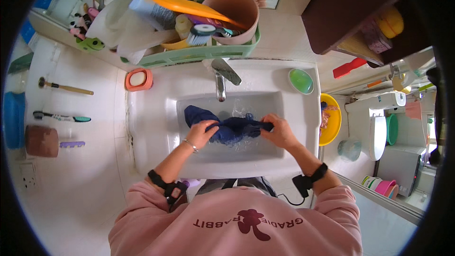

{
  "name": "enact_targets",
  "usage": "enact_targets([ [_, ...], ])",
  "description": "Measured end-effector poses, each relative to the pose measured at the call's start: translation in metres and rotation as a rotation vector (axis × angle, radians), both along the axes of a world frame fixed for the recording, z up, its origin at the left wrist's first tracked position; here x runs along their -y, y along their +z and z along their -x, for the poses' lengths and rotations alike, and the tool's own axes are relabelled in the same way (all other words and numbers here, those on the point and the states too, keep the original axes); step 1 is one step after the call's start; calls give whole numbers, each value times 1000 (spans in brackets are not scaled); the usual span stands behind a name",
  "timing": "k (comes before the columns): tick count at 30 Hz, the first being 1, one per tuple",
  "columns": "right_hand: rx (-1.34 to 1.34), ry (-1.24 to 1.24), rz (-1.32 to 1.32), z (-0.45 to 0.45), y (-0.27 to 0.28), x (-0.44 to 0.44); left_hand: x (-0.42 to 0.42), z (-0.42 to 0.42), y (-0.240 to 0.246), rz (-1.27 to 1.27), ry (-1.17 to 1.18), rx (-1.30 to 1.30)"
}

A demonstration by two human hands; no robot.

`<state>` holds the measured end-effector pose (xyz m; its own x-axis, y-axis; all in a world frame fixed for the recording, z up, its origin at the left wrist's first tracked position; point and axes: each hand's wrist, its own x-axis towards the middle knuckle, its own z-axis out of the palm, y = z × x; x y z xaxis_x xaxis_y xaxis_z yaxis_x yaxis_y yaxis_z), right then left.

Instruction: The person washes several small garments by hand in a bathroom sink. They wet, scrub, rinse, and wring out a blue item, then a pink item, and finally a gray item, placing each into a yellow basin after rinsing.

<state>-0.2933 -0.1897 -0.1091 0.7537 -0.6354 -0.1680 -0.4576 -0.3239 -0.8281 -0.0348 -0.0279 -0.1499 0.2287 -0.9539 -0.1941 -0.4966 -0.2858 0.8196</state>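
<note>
Dark blue wet cloth [227,129] is stretched between my two hands over the basin of a white sink [156,156], its lower part in splashing water. My left hand [201,134] grips the cloth near its middle, and a bunched part of it lies beyond that hand to the left. My right hand [279,131] pinches the cloth's right end. Above the basin stands a chrome faucet [221,89]; whether water runs from it I cannot tell. The garment's kind cannot be made out.
An orange soap dish [139,79] with soap sits on the sink's left rim, a green oval dish [301,81] on the right rim. Behind the faucet, a green basket [199,56] holds a pink cup and brushes. A yellow basin [330,120] with cloth stands beyond the sink's right side.
</note>
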Motion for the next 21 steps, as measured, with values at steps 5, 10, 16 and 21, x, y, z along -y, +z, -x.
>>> enact_targets([
  [5, 172, -29, 15, 4, 115, -9, -2, -6, 120, 69, 51, -184],
  [10, 346, -68, 48, 3, 203, -20, 0, 1, 213, 379, 37, -216],
  [16, 195, 25, 259, 0, 240, -21, -4, 6, 230, 542, 128, -202],
  [21, -58, 116, 305, -20, 140, -19, -3, 12, 127, 357, 228, -215],
])
